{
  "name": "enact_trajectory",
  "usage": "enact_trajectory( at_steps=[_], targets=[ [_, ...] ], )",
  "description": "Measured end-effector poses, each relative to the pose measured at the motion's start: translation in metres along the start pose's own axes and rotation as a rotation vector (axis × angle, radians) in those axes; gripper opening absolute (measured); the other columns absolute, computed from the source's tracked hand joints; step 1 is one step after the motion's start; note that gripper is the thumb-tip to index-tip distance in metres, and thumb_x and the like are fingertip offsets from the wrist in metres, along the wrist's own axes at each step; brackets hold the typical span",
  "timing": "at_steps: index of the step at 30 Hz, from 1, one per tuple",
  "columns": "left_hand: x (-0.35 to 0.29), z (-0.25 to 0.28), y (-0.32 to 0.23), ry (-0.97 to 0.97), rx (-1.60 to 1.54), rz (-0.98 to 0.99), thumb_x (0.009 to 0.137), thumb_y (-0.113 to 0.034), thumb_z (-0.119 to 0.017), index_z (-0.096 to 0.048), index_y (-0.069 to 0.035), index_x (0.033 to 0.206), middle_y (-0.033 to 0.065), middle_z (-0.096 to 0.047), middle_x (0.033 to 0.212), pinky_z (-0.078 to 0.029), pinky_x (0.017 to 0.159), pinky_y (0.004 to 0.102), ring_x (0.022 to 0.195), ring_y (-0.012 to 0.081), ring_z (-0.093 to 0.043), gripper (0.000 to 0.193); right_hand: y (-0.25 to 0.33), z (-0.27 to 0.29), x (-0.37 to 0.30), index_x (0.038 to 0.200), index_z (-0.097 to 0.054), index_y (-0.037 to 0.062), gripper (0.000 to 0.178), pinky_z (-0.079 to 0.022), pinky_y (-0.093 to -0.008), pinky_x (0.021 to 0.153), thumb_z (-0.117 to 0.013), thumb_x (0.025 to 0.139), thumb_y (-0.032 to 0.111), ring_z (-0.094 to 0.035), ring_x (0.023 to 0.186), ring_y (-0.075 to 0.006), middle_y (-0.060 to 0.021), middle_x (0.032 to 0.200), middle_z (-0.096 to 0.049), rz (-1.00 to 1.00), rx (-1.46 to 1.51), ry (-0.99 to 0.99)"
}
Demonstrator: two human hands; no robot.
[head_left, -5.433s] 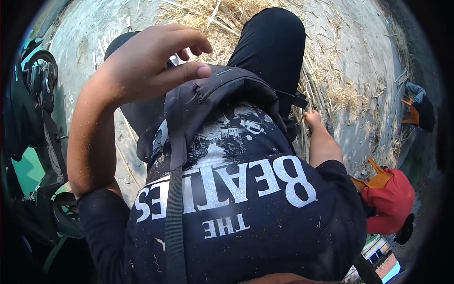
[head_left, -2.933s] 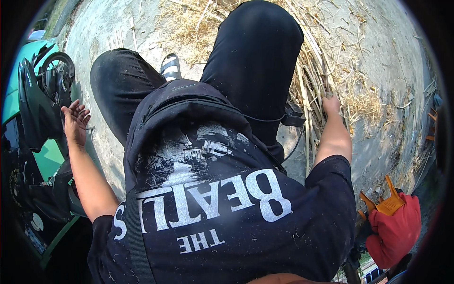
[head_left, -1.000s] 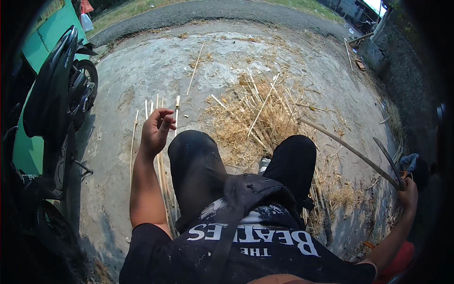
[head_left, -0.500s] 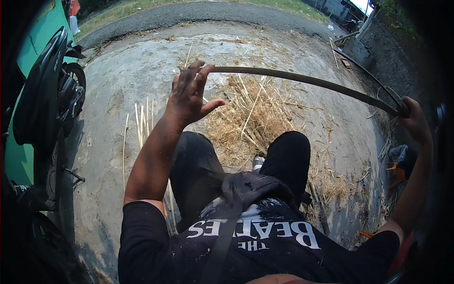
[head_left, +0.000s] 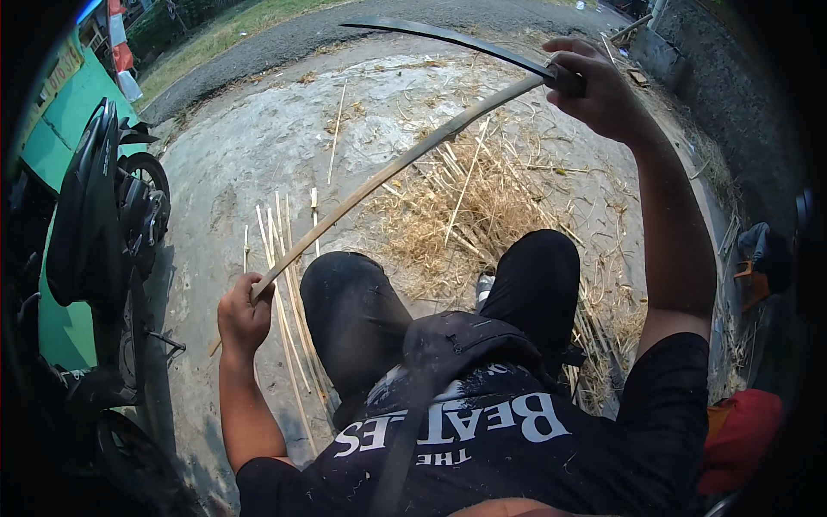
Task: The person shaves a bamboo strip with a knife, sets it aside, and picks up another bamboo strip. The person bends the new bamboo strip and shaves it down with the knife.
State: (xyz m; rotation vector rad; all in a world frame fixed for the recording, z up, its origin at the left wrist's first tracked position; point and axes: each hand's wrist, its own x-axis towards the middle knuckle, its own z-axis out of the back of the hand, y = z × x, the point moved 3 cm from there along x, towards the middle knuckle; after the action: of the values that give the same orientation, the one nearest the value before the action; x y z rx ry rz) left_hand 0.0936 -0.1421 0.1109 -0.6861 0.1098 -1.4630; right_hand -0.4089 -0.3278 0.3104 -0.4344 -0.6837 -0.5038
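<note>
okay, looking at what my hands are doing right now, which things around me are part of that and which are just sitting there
In use:
- long bamboo strip, gripped near its lower end by the left hand
- curved blade, held by the right hand against the strip
- thin cut strips and dry shavings on the concrete

Lying about:
- parked motorbike
- red bag

Bamboo strip (head_left: pixel 388 177): near end hidden inside the closed left hand (head_left: pixel 244 314); far end passes behind the right hand (head_left: pixel 599 90). Curved blade (head_left: pixel 448 36): handle concealed in that fist. Motorcycle (head_left: pixel 103 233): cut off by the left rim. Red bag (head_left: pixel 741 439): partly behind the right sleeve, darkened at the rim. Foot (head_left: pixel 485 286): mostly hidden between the knees.
</note>
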Motion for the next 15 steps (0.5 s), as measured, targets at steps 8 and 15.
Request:
enact_trajectory(
  at_steps=[8,15],
  targets=[
    [-0.13,-0.063,-0.013,0.168,-0.178,0.42,0.101,-0.055,-0.054,-0.059,0.0,0.08,0.0185,-0.055,0.061,-0.043,0.056,0.0416,0.057,0.0314,-0.058,0.059,0.119,-0.192,-0.032,0.087,-0.06,0.01,0.016,-0.051,-0.0455,0.056,-0.071,0.086,0.021,-0.065,0.063,-0.0354,-0.0111,0.069,-0.063,-0.298,0.422,0.229],
    [-0.155,-0.078,-0.008,0.291,-0.135,0.456,0.104,-0.057,-0.045,-0.055,0.002,0.079,0.0191,-0.056,0.064,-0.045,0.06,0.0425,0.06,0.0325,-0.056,0.065,0.108,-0.281,-0.083,0.089,-0.064,0.0123,0.014,-0.054,-0.0479,0.061,-0.065,0.091,0.027,-0.068,0.069,-0.0383,-0.0142,0.072,-0.067,-0.396,0.453,0.387]
  ],
)
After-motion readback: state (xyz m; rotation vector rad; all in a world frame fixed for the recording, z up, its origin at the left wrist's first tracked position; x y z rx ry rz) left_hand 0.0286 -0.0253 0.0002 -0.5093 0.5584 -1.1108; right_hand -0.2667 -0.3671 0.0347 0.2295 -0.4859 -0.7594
